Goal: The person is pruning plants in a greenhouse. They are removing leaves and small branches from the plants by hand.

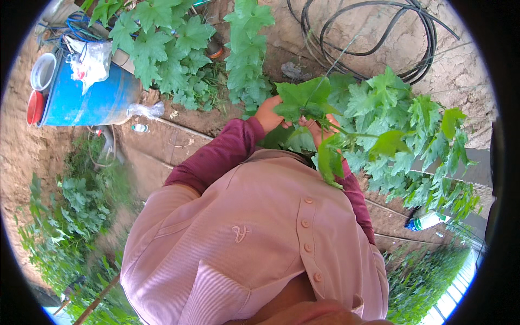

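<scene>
A climbing vine with broad lobed leaves rises in front of my chest, beside a thin upright string [339,59]. My left hand [269,114] is at the edge of a large green leaf [304,95], its fingers curled and partly hidden under it. My right hand [315,129] is close by, its fingers bent around the green vine stem [323,123]. Leaves cover part of that hand, so its full grip is hidden. A drooping leaf [330,158] hangs over my right forearm.
On the left stands a blue plastic barrel [91,95] with a plastic bag [91,61] on it. A black hose [430,44] lies coiled on the soil ahead. Leafy vines [422,142] grow to the right, near a white-and-green bag [428,220]. A thin pipe [185,128] crosses the ground.
</scene>
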`<state>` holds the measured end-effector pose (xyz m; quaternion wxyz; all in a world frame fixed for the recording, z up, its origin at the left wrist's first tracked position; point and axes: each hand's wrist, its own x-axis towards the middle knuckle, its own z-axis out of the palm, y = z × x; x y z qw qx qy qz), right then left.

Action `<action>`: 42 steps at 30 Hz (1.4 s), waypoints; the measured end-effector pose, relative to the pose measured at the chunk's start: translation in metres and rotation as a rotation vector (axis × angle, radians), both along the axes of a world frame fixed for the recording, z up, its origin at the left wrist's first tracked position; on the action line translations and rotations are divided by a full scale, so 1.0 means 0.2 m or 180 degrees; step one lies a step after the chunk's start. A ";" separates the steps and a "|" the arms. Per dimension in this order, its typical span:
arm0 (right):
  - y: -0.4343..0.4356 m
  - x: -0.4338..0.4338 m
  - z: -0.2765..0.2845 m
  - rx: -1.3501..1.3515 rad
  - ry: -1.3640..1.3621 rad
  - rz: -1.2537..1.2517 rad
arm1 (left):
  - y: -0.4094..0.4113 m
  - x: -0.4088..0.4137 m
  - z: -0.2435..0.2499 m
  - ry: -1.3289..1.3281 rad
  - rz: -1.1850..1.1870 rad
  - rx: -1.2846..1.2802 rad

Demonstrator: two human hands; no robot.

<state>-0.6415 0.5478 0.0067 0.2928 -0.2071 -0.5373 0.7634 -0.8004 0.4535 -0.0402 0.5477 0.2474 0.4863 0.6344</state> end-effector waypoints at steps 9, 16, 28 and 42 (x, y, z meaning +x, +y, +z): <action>-0.03 -0.02 0.11 0.0545 -0.0333 -0.0406 | -0.04 -0.14 -0.20 -0.0767 0.0572 -0.0278; 0.09 -0.01 0.01 -0.1462 0.0267 0.0033 | -0.16 -0.20 0.66 0.2876 0.1533 0.1125; 0.10 -0.14 0.00 0.1165 -0.0256 0.1075 | -0.24 0.03 0.84 0.2195 -0.0090 0.1546; 0.38 -0.12 1.22 -0.0531 0.2688 0.1404 | -0.33 -0.15 0.64 0.1507 0.0027 0.0557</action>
